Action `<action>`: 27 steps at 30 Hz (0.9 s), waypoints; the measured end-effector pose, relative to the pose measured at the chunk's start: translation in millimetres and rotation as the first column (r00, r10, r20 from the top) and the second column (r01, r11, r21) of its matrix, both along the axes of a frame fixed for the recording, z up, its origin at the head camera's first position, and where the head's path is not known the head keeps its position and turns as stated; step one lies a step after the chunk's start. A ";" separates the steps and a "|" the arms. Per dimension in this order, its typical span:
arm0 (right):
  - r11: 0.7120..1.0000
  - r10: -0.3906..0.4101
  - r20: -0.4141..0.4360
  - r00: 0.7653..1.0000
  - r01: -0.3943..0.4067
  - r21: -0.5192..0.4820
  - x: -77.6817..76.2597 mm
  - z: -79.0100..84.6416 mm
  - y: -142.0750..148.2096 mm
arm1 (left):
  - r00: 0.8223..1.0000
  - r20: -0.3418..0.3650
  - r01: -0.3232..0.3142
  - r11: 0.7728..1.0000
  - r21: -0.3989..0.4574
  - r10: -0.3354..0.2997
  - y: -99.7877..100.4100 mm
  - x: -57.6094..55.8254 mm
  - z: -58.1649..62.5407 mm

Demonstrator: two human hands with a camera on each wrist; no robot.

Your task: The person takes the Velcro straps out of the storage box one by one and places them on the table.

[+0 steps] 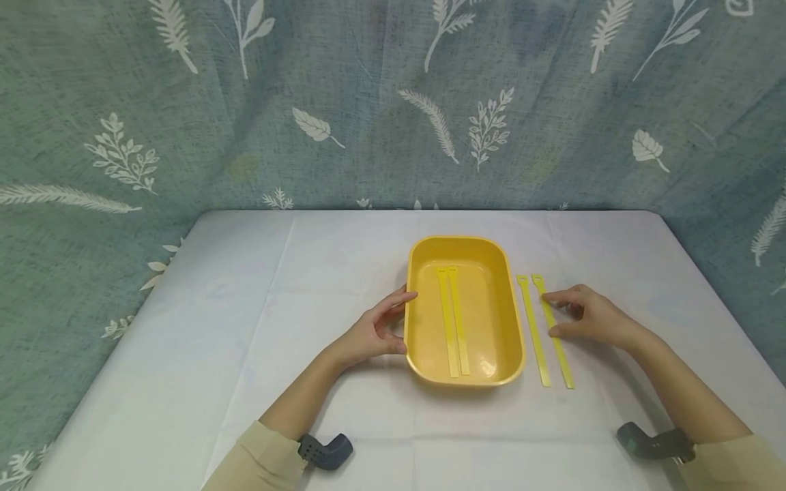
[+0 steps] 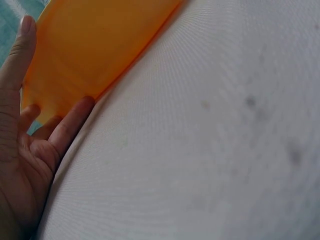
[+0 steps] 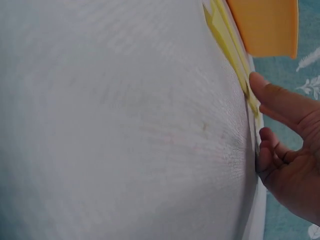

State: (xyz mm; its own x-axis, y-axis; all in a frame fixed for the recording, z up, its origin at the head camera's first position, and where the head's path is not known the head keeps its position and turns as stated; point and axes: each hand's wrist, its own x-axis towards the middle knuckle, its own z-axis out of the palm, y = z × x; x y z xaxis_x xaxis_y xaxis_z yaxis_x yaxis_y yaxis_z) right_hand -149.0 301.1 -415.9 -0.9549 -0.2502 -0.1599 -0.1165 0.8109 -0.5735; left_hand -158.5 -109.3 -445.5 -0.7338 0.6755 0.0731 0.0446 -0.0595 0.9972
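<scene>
A yellow rectangular tray (image 1: pixel 512 314) rests on the table, seen also as an orange wall (image 2: pixel 105 45) in the left wrist view. My left hand (image 1: pixel 377 331) touches its left side, one fingertip at the rim and the thumb lower along the wall. Two flat yellow straps with slotted heads, the left one (image 1: pixel 447 320) and its neighbour (image 1: pixel 459 327), lie side by side inside. Outside, right of the tray, lie an inner strap (image 1: pixel 534 331) and an outer strap (image 1: pixel 560 354). My right hand (image 1: pixel 592 317) is at the outer strap, its index fingertip and thumb spread along it.
A white cloth covers the table (image 1: pixel 307 273). Behind it hangs a blue-green curtain (image 1: pixel 362 136) with white leaf prints. A dark wrist device sits on each forearm, one on the left (image 1: pixel 325 451) and one on the right (image 1: pixel 653 442).
</scene>
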 end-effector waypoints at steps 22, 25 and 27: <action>0.956 0.185 0.084 0.979 -0.160 -0.244 -17.2 38.4 -8.4 | 1.000 -0.011 -0.002 1.000 0.005 0.002 0.6 -0.1 -2.8; 0.950 0.211 0.098 0.973 -0.180 -0.255 -21.3 45.2 -13.2 | 1.000 -0.010 0.001 1.000 0.012 -0.001 0.6 -0.4 -2.8; 0.943 0.234 0.101 0.967 -0.201 -0.265 -24.0 49.9 -17.7 | 1.000 -0.017 0.003 1.000 0.020 -0.003 0.6 -0.6 -2.3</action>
State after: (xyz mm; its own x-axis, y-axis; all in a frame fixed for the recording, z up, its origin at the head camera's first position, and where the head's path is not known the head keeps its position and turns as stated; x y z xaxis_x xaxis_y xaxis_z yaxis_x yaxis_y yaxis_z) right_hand -173.1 283.5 -366.0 -0.8480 -0.4974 -0.1831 -0.1856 0.6023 -0.7764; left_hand -159.1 -108.7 -447.8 -0.7305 0.6757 0.0991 0.0610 -0.0799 0.9949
